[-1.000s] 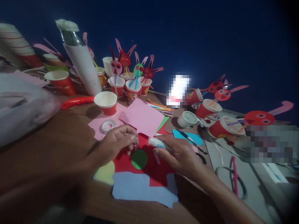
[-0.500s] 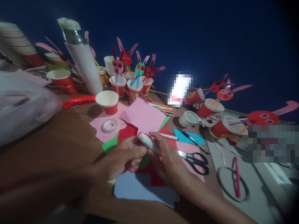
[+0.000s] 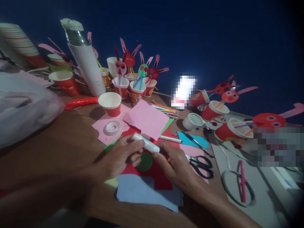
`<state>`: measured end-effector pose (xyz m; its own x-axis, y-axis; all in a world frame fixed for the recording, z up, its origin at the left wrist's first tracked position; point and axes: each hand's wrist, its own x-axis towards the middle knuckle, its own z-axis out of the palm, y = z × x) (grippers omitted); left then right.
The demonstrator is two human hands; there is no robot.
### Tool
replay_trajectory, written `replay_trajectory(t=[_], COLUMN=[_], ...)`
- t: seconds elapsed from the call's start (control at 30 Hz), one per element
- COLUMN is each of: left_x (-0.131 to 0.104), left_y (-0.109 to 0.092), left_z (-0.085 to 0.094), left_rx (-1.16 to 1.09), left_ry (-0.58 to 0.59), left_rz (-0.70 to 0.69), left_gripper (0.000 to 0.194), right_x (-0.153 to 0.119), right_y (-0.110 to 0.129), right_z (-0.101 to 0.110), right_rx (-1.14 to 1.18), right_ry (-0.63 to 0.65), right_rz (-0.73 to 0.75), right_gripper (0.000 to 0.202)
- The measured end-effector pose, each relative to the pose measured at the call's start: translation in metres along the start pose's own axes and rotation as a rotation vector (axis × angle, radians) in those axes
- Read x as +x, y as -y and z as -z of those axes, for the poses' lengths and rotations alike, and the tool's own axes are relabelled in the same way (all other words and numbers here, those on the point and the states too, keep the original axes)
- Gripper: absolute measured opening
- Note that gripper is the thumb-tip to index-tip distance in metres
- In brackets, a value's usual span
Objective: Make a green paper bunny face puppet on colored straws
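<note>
A white glue stick [image 3: 147, 143] lies tilted between my two hands. My left hand [image 3: 125, 153] grips its left part between thumb and fingers. The thumb and fingers of my right hand [image 3: 177, 163] close on its right end, where a small orange-red bit shows beside the fingers; I cannot tell what that is. Below the stick are a green paper circle [image 3: 144, 162] and red paper [image 3: 162, 177]. Black-handled scissors [image 3: 201, 166] lie partly hidden behind my right hand. Pink paper [image 3: 147, 118] and a white marker [image 3: 170, 139] are just beyond my hands.
Paper cups with rabbit faces on straws, such as a green one [image 3: 143, 70], stand at the back and right. A white flask [image 3: 86, 69], a red-handled tool [image 3: 80, 103], a tape roll [image 3: 112, 128], a small cup [image 3: 193, 122] and a plastic bag [image 3: 26, 110] surround the papers.
The glue stick has turned to lie flatter, and my left hand now holds it by its left part. My right hand has shifted right and down to the stick's right end.
</note>
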<state>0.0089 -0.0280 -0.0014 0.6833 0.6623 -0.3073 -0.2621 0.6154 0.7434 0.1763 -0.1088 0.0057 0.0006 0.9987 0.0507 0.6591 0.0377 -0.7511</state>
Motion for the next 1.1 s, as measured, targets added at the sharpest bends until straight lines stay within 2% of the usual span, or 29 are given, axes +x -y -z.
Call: replay_trajectory(t=[0.1, 0.23, 0.3, 0.37, 0.47, 0.57, 0.67, 0.73, 0.83, 0.9, 1.0, 1.1], left_x=[0.0, 0.0, 0.001, 0.001, 0.001, 0.001, 0.0, 0.0, 0.0, 0.0, 0.001, 0.001], left_y=[0.001, 0.002, 0.001, 0.001, 0.001, 0.002, 0.003, 0.003, 0.003, 0.003, 0.003, 0.003], left_z=[0.002, 0.003, 0.003, 0.003, 0.004, 0.005, 0.006, 0.005, 0.005, 0.005, 0.005, 0.005], left_rx=[-0.015, -0.035, -0.036, -0.032, -0.025, -0.02, -0.018, -0.019, -0.018, -0.014, -0.012, -0.009], left_ry=[0.042, 0.118, 0.128, 0.102, 0.07, 0.086, 0.098, 0.107, 0.123, 0.127, 0.118, 0.085], left_rz=[0.001, 0.008, 0.008, 0.0, -0.003, -0.005, -0.004, -0.003, 0.003, 0.01, 0.008, 0.003], left_gripper=[0.021, 0.021, 0.021, 0.02, 0.02, 0.02, 0.02, 0.02, 0.02, 0.02, 0.02, 0.02], right_x=[0.0, 0.001, 0.002, 0.002, 0.0, -0.002, -0.002, -0.002, -0.001, 0.0, 0.0, -0.001], right_y=[0.001, 0.002, 0.0, -0.002, -0.004, -0.003, -0.001, 0.0, -0.001, -0.001, -0.001, -0.002], right_z=[0.0, -0.003, -0.005, -0.006, -0.005, -0.002, -0.001, -0.003, -0.008, -0.011, -0.012, -0.009], right_rx=[0.2, 0.622, 0.72, 0.661, 0.404, 0.204, 0.205, 0.408, 0.784, 0.921, 0.854, 0.557], right_ry=[0.084, 0.277, 0.32, 0.239, 0.049, -0.024, 0.008, 0.118, 0.313, 0.362, 0.317, 0.139], right_rz=[-0.037, -0.178, -0.223, -0.202, -0.104, -0.038, -0.025, -0.078, -0.233, -0.302, -0.277, -0.144], right_gripper=[0.031, 0.05, 0.056, 0.055, 0.034, 0.022, 0.022, 0.034, 0.047, 0.049, 0.053, 0.045])
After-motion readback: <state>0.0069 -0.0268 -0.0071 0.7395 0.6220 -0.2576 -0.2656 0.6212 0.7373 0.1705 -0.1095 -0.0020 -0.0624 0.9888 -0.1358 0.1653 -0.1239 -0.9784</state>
